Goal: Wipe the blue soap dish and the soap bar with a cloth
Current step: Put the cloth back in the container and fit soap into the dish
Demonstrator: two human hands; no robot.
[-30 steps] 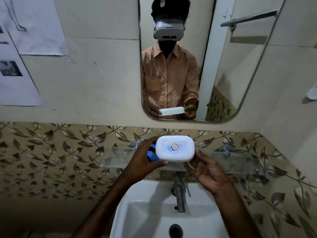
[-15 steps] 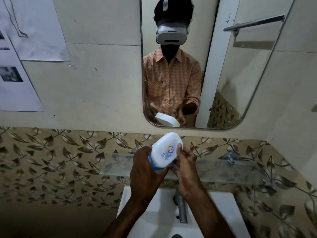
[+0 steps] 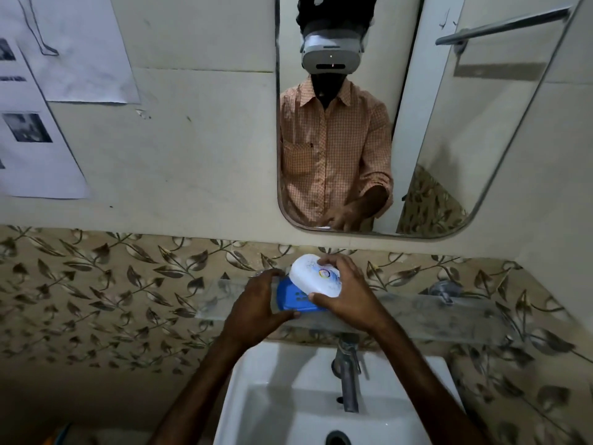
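Observation:
The blue soap dish (image 3: 296, 298) has small holes in its floor and sits over the glass shelf (image 3: 433, 311) on the wall. My left hand (image 3: 256, 306) grips its left side, thumb at the front edge. My right hand (image 3: 348, 292) holds a white lid or soap (image 3: 313, 277) with a small colourful logo, tilted up off the dish's right half, fingers curled over its top and thumb at its lower edge. I cannot tell whether the white piece is the soap bar or a cover. No cloth is visible.
A white washbasin (image 3: 288, 399) with a metal tap (image 3: 348, 374) lies below the shelf. Above hangs a mirror (image 3: 433, 139) that reflects a person in an orange checked shirt. Papers (image 3: 38, 123) are stuck to the left wall.
The dish and white piece have come down from in front of me to the shelf. The white piece now tilts off the blue dish, which shows its holed floor.

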